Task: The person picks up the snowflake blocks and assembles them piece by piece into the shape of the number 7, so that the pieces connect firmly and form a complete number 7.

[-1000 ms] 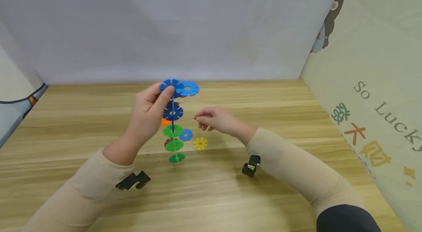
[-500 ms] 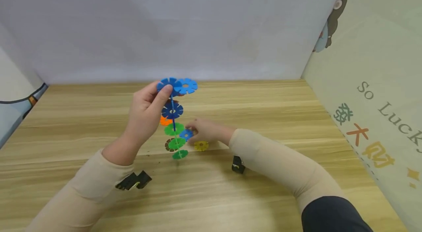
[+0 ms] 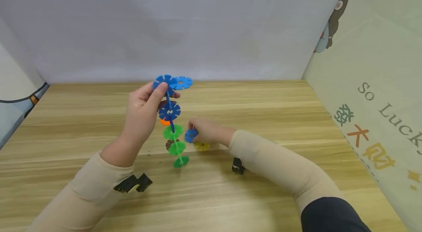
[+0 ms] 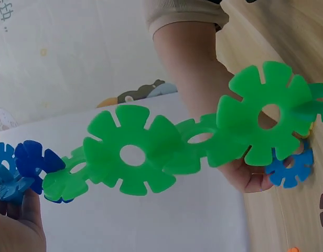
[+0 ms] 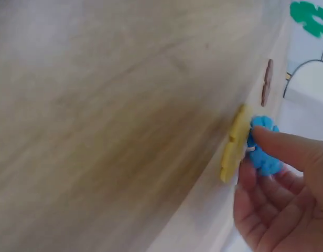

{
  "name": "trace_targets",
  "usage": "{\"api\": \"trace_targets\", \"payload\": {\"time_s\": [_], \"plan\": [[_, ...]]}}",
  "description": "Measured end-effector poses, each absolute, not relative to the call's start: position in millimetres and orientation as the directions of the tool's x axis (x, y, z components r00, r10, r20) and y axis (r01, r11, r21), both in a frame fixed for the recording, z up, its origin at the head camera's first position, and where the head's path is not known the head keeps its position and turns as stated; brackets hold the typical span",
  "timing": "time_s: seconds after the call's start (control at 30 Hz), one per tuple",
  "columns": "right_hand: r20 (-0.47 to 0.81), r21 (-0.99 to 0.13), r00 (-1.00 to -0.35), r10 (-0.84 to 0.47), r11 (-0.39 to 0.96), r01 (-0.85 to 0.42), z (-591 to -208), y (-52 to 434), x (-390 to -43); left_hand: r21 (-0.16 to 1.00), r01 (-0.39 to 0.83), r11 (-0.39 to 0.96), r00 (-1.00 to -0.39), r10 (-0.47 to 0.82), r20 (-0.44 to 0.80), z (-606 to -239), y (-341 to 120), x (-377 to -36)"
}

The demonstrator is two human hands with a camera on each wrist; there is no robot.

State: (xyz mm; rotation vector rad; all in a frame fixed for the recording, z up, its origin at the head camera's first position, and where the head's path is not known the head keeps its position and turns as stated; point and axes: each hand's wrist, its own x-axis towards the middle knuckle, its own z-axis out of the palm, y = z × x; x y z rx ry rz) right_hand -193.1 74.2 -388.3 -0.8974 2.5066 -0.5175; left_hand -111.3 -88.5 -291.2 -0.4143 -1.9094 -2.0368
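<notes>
Slotted-disc chain [image 3: 173,132], blue at the top and green below, is being held slightly tilted over the counter [image 3: 211,195]; whether its lower end is being supported there cannot be told. Its upper end is being gripped by the left hand [image 3: 142,105], thumb pressed on the blue plastic. By the right hand [image 3: 208,129], a loose blue disc [image 3: 190,135] is being pinched between thumb and fingertips, just beside a yellow disc [image 3: 202,147]. A brown disc [image 3: 169,144] and an orange disc [image 3: 165,122] are being partly hidden by the chain. Pick-up seems to be the step being done; the next move likely calls for a slot being left uncovered.
</notes>
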Motion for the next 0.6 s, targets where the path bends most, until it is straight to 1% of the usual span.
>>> {"api": "trace_targets", "payload": {"time_s": [0.1,0.2,0.3,0.4,0.5,0.6], "plan": [[-0.21,-0.593,-0.704,-0.679,0.661,-0.46,-380.7,83.8,-195.1,0.927,0.36,-0.104,-0.933,-0.03,0.359,-290.1,-88.1,-109.3],[-0.097,-0.725,-0.727,-0.68,0.549,-0.416,-362.2,95.0,-192.0,0.945,0.298,-0.135,-0.955,-0.032,0.296,-289.2,-87.8,-108.0],[0.036,-0.826,-0.762,-0.646,0.41,-0.386,-338.0,107.8,-183.3,0.956,0.252,-0.149,-0.968,-0.032,0.25,-287.2,-85.0,-106.3],[0.139,-0.884,-0.793,-0.593,0.287,-0.369,-313.9,118.5,-171.9,0.965,0.222,-0.141,-0.975,-0.028,0.22,-285.5,-81.7,-105.4],[0.223,-0.911,-0.808,-0.545,0.178,-0.372,-295.9,126.1,-162.3,0.973,0.196,-0.126,-0.981,-0.008,0.196,-284.7,-78.6,-105.2],[0.276,-0.913,-0.809,-0.52,0.121,-0.39,-285.5,130.7,-156.1,0.977,0.175,-0.12,-0.984,0.002,0.177,-285.1,-76.4,-105.4]]}}
